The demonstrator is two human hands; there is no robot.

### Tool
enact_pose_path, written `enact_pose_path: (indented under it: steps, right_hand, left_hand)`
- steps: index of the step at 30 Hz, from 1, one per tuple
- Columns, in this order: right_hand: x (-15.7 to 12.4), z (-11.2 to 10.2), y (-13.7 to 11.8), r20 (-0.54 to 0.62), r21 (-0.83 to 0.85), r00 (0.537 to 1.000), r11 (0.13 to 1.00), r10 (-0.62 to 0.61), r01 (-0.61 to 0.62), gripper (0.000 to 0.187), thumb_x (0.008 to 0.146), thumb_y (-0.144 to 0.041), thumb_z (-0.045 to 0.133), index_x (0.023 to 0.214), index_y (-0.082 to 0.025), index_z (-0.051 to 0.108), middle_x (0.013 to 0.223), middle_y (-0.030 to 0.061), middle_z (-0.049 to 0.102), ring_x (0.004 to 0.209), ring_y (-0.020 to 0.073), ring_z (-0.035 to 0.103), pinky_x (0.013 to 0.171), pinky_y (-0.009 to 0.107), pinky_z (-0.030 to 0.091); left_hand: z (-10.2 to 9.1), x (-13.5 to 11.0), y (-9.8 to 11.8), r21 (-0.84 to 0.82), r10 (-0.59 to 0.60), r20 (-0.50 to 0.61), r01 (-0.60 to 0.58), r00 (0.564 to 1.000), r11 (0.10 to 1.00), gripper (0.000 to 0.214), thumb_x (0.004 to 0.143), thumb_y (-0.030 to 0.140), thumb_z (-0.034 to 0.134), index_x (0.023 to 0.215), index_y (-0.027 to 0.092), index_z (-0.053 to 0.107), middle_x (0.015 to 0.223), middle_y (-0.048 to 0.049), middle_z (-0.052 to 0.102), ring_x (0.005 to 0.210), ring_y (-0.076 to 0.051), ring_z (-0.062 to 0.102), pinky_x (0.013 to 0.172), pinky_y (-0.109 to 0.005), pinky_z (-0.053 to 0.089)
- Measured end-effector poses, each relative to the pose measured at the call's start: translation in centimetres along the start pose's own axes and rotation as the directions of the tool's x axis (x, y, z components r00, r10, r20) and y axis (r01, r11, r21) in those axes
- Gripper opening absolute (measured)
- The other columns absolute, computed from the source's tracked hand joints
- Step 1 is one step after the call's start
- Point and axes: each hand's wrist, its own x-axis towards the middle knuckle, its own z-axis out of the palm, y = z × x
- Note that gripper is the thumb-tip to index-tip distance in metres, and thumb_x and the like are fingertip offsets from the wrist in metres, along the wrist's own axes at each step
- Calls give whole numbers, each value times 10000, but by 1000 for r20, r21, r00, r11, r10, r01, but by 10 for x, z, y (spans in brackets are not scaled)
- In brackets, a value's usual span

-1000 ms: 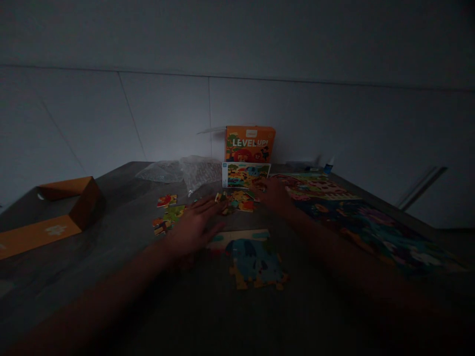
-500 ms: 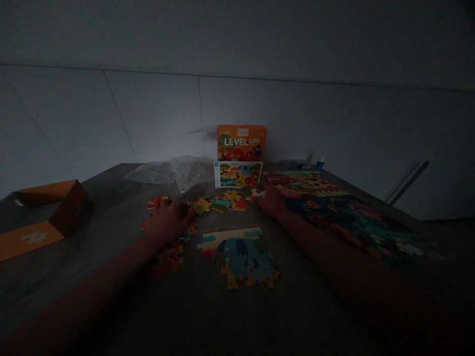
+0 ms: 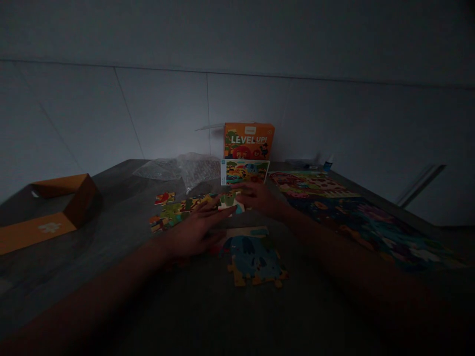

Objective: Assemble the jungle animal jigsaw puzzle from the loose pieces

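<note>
In the head view my right hand [image 3: 260, 199] has its fingers closed around the edge of a pale green and white puzzle piece [image 3: 230, 200], behind the partly joined section. My left hand [image 3: 195, 228] stretches its fingers out to the right, their tips close to the same piece; whether they touch it is hard to tell in the dim light. In front lies a joined elephant puzzle section [image 3: 256, 259], partly covered at its upper left by my left hand. Several loose puzzle pieces [image 3: 170, 212] are spread beyond and left of my left hand.
A white picture card [image 3: 245, 173] leans on an orange puzzle box [image 3: 249, 139] at the back. Crumpled clear plastic bags [image 3: 185, 168] lie beside them. An orange box part [image 3: 52, 225] stands left. Assembled puzzles [image 3: 356, 217] and a small bottle [image 3: 328, 163] are on the right.
My left hand has moved right and a little nearer, uncovering pieces on the left. My right hand has moved left with a puzzle piece toward it. The view has shifted slightly.
</note>
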Motion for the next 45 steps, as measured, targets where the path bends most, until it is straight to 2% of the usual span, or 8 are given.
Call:
enact_pose_path:
  steps: [2, 6, 9, 22, 27, 34, 41, 45]
  right_hand:
    - [0, -12, 9, -194, -317, 976, 935, 98, -157, 323, 948, -302, 492, 1230, -202, 614, 1057, 63, 737, 918, 199, 703, 808, 332, 560]
    - [-7, -34, 34, -361, -472, 918, 817, 164, -332, 386, 876, -229, 586, 1240, -106, 628, 1247, 194, 644, 1154, 348, 596, 978, 492, 454]
    - [-12, -38, 46, -348, -541, 914, 752, 207, -376, 438, 831, -282, 666, 1224, -90, 654, 1222, 225, 648, 1147, 402, 585, 967, 526, 440]
    - [-11, -38, 54, -372, -599, 915, 713, 155, -364, 439, 772, -411, 755, 1110, -137, 697, 1102, 135, 696, 995, 271, 648, 836, 348, 506]
    - [-10, -37, 55, -384, -608, 915, 713, 119, -348, 493, 738, -403, 778, 1141, -135, 687, 1203, 153, 634, 1084, 289, 596, 911, 379, 480]
    - [-13, -34, 52, -363, -629, 925, 704, 111, -331, 367, 769, -410, 741, 1038, -159, 748, 1104, 160, 642, 1084, 316, 579, 924, 410, 459]
    - [-14, -29, 40, -361, -620, 929, 722, 84, -307, 338, 790, -400, 710, 1015, -152, 756, 1092, 176, 654, 1081, 342, 575, 908, 442, 449]
    - [-12, -25, 28, -297, -570, 954, 792, 45, -216, 297, 861, -398, 625, 974, -157, 756, 974, 111, 717, 901, 254, 641, 803, 350, 464]
  left_hand:
    - [0, 0, -3, 6, -44, -25, 45, 999, 999, 582, 976, 341, 449, 1525, 258, 275, 1550, -83, 374, 1478, -324, 184, 1158, -574, 254]
    - [-1, 2, -6, 5, -118, -106, 119, 987, 993, 596, 970, 363, 436, 1520, 190, 286, 1563, -157, 323, 1474, -317, 203, 1143, -557, 293]
    - [-2, 3, -5, 20, -150, -145, 154, 978, 988, 575, 966, 363, 422, 1498, 162, 338, 1543, -184, 350, 1469, -323, 213, 1134, -567, 301]
    - [-2, 4, -15, -41, -421, -210, 422, 883, 906, 588, 928, 379, 461, 1465, 145, 408, 1504, -165, 424, 1429, -357, 294, 1069, -527, 426]
    - [-4, 2, -14, -114, -367, -256, 349, 894, 930, 524, 958, 395, 435, 1447, 208, 438, 1473, -101, 486, 1392, -326, 386, 1066, -487, 453]
    - [-6, 3, -10, -108, -341, -273, 323, 900, 940, 482, 993, 448, 370, 1382, 211, 529, 1495, -120, 450, 1383, -312, 410, 1066, -484, 454]
    - [-3, 1, -7, -22, -148, -111, 146, 983, 989, 661, 976, 400, 420, 1553, 164, 199, 1572, -133, 312, 1487, -316, 103, 1172, -510, 293]
    - [-1, 1, -4, -27, -114, -7, 113, 993, 993, 737, 973, 417, 426, 1564, 138, 85, 1604, -169, 188, 1485, -346, 36, 1168, -569, 247]
